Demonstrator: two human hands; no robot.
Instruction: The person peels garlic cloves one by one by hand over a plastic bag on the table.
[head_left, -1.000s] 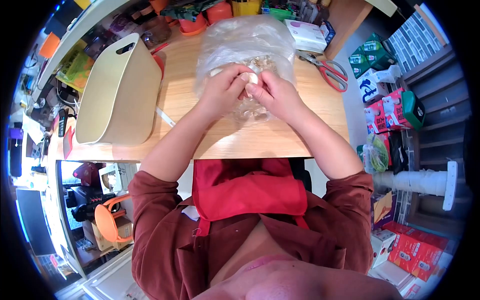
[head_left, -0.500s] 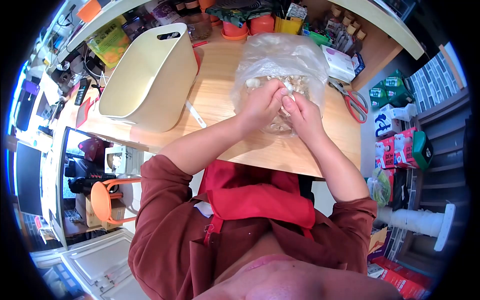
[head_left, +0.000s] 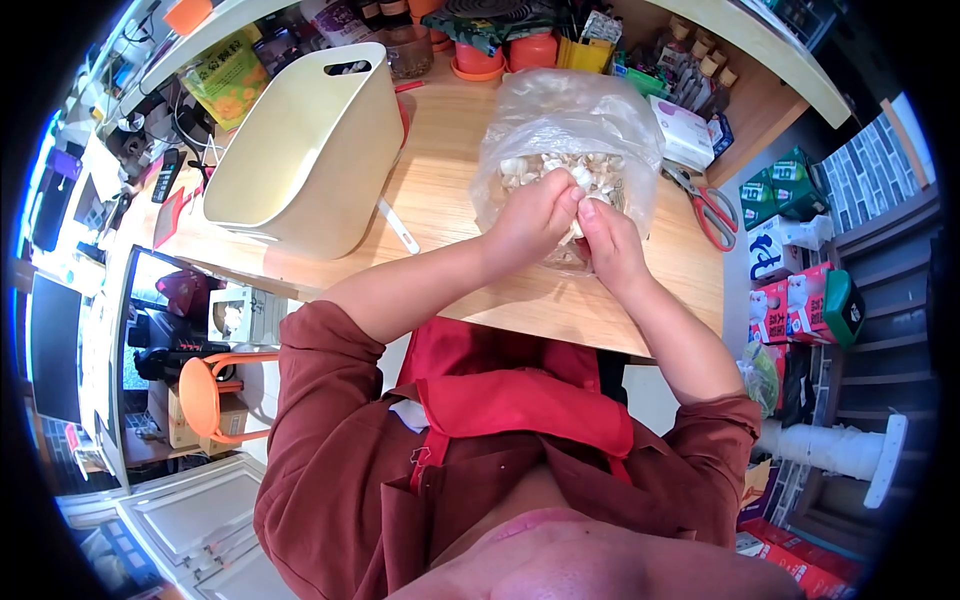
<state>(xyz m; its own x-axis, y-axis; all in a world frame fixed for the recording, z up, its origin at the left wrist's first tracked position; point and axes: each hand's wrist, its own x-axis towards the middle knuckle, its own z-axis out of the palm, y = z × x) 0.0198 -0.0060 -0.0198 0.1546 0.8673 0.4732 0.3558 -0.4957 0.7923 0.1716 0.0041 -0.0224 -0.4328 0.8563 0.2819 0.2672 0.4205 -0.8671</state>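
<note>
A clear plastic bag (head_left: 560,105) lies open on the wooden table (head_left: 450,140), its mouth towards me. Inside it is a heap of whitish and tan garlic cloves (head_left: 520,170) with papery skins. Over the near side of the bag, my left hand (head_left: 535,212) and my right hand (head_left: 612,240) meet, thumbs and fingers pinched together. A small pale garlic clove, mostly hidden by the fingers, is between them. Both hands are closed on it, just above the heap.
A tall cream bin (head_left: 300,160) stands left of the bag, with a white-handled tool (head_left: 398,226) beside it. Red-handled scissors (head_left: 712,215) lie to the right. Pots, a yellow pen holder (head_left: 585,54) and corked bottles (head_left: 700,70) line the back.
Both hands have shifted slightly down and the fingertips have drawn a little apart. More of the heap in the bag shows. The camera view has moved slightly.
</note>
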